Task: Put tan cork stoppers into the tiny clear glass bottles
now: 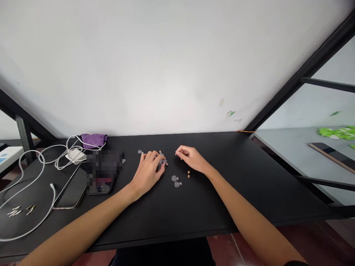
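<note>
My left hand point(149, 168) lies over a small heap of tiny clear bottles with cork stoppers point(163, 162), fingers curved and apart; it hides part of the heap. To its upper left a tiny round bottle point(140, 152) rests alone on the black table. My right hand point(192, 158) hovers right of the heap with thumb and fingertips pinched together; whatever is between them, if anything, is too small to name. Below and between the hands lie two tiny round clear bottles point(174, 178), close together. Two small corks point(189, 176) sit just under my right wrist.
On the left are a phone point(70, 188), a dark blurred-out device point(104, 184), a white charger point(75, 156) with a looping cable point(41, 177), a purple cloth point(93, 140) and several small metal pieces point(13, 211). A white wall point(166, 74) rises behind the black table point(263, 192).
</note>
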Demonstrator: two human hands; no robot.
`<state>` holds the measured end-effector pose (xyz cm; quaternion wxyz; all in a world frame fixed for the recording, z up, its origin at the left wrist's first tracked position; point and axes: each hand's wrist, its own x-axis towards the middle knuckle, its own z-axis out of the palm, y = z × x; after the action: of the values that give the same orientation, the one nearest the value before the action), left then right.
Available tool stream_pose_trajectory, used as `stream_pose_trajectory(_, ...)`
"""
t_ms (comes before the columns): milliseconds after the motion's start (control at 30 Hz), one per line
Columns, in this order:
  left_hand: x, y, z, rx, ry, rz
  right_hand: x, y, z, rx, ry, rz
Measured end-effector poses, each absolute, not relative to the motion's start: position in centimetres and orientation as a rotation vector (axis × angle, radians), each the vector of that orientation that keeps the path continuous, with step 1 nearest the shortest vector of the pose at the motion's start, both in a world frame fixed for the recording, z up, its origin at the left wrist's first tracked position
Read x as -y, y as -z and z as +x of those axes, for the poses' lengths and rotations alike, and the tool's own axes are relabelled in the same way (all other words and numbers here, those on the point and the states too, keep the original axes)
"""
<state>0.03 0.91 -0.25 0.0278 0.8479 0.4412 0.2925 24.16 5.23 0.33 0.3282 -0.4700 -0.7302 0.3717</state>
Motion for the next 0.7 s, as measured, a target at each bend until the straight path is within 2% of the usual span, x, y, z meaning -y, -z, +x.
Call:
stream_pose_trajectory(67, -1.0, 0.4, 0.0, -1.375, -0.876, 2.618, -6.1, 0.3, 23.7, 1.891, -0.94, -1.235)
stream_pose_trajectory(300, -1.2, 0.7, 0.0, -1.31, -0.888, 2.613, -8.7, 0.7, 23.7, 1.874, -1.15, -1.257)
stream_pose_trajectory(700, -1.1, 0.4, 0.0, -1.236, -0.814, 2.617, -6.4, -0.9, 23.7, 2.235, -0.945, -1.09)
